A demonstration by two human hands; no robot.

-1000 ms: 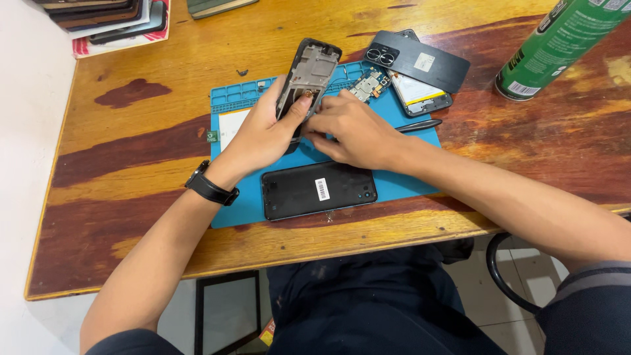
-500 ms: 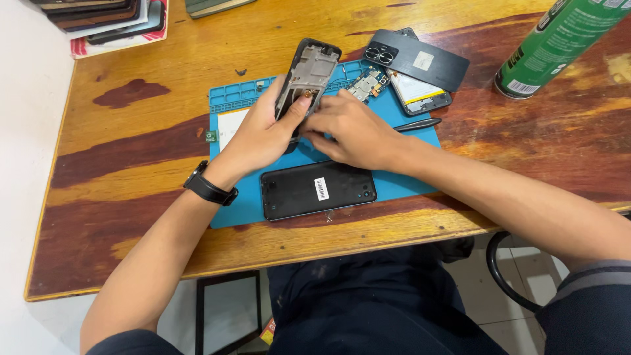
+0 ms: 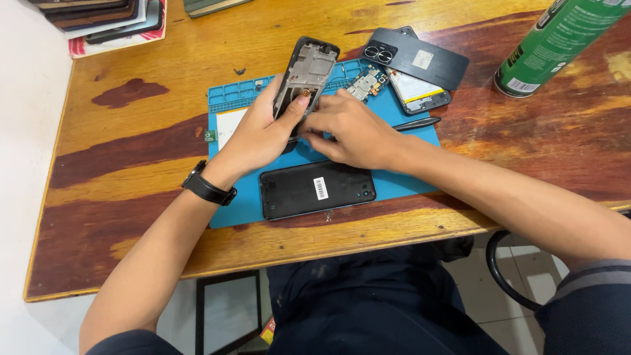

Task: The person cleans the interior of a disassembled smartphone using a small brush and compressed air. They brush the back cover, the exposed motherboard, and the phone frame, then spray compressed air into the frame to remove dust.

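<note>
My left hand (image 3: 259, 135), with a black watch on the wrist, grips an opened black phone frame (image 3: 310, 69) and tilts it up over the blue work mat (image 3: 227, 210). My right hand (image 3: 351, 128) rests against the frame's lower end, fingers curled at its edge; whether it holds a small part I cannot tell. A black phone back cover (image 3: 317, 189) lies flat on the mat just below both hands. A circuit board (image 3: 368, 84) lies on the mat behind my right hand.
A second opened phone with its dark back cover (image 3: 417, 59) lies at the mat's far right corner. A thin dark tool (image 3: 415, 123) lies on the mat. A green spray can (image 3: 552, 46) stands far right. Stacked phones (image 3: 105, 16) sit far left on the wooden table (image 3: 131, 164).
The frame and both hands have stayed almost in place; only small finger shifts at the frame's lower end.
</note>
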